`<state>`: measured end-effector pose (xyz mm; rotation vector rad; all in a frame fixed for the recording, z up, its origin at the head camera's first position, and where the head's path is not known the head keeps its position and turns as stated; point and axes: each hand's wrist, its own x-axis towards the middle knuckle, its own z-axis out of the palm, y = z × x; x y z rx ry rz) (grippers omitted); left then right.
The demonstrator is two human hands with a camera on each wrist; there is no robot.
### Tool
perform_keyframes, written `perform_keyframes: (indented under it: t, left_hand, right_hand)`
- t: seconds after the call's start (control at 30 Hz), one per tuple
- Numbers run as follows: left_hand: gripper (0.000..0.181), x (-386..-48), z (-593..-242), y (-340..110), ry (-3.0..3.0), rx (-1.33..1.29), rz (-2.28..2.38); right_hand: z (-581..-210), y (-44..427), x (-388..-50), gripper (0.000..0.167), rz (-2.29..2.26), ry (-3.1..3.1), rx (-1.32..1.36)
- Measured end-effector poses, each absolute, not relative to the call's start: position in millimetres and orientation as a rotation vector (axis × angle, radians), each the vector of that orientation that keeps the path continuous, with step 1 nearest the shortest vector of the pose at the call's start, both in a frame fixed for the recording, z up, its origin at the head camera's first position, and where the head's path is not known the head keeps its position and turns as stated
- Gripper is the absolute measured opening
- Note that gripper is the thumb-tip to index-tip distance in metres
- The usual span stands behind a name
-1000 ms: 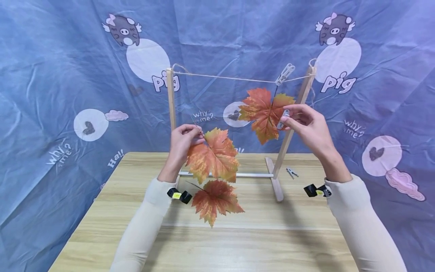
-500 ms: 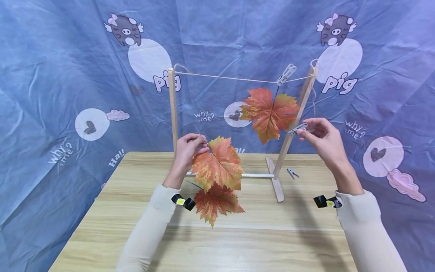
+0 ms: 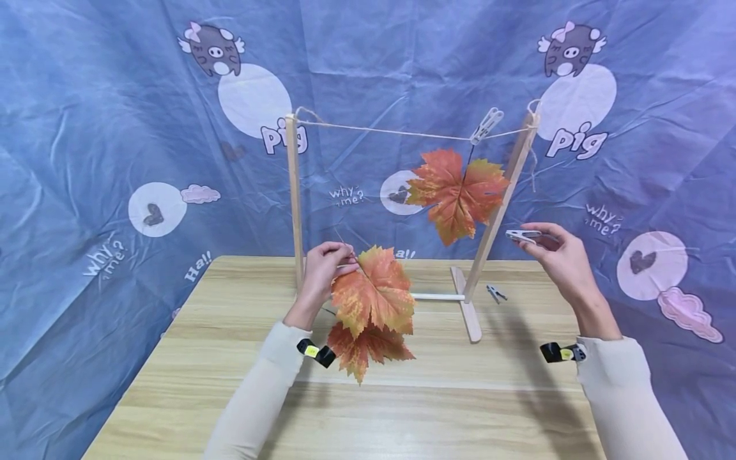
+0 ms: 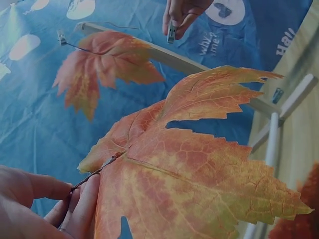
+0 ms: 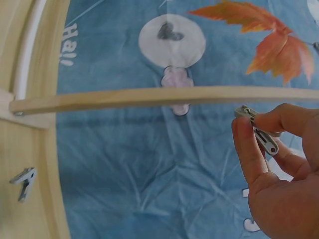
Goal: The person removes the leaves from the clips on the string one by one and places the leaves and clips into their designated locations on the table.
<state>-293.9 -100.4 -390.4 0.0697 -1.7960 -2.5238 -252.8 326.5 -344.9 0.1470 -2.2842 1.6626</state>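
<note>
At centre, I see the left hand (image 3: 324, 271) tightly pinching a jagged orange-yellow leaf (image 3: 374, 291); right, the right hand (image 3: 562, 259) pinches a grey plastic clothespin (image 3: 520, 236).

Most room: under string (image 3: 391, 131), btwn L post (image 3: 296, 191) & hung leaf (image 3: 457, 195).
We could reach thru there above the held leaf (image 3: 374, 294); it & lower leaf (image 3: 368, 358) on worktop (image 3: 425, 415) crowd low ctr. R post (image 3: 489, 246) stands btwn R hand (image 3: 560, 259) w/ held peg (image 3: 522, 235) & that gap in head view, hung leaf overlapping it. Crossbar (image 3: 437, 296) & R foot (image 3: 470, 319) obstruct low down; loose peg (image 3: 493, 292) sits just R of foot.
</note>
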Motion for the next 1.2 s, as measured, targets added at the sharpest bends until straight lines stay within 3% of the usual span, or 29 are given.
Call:
perform_keyframes:
  t: [0.47, 0.8, 1.2]
  left_hand:
    - [0.014, -290.7, -432.6, -92.5, -1.822, 0.204, -2.588]
    - [0.019, -287.6, -461.5, -86.3, -1.821, 0.285, -2.619]
    - [0.031, -284.5, -493.9, -85.4, -1.921, 0.403, -2.600]
  right_hand:
    - [-384.7, 345.5, -264.6, 0.023, 1.411, -2.447, 0.007]
    - [-409.6, 358.2, -277.3, 0.047, 1.268, -2.569, -0.141]
    - [-444.1, 373.6, -291.4, 0.046, 1.169, -2.672, -0.270]
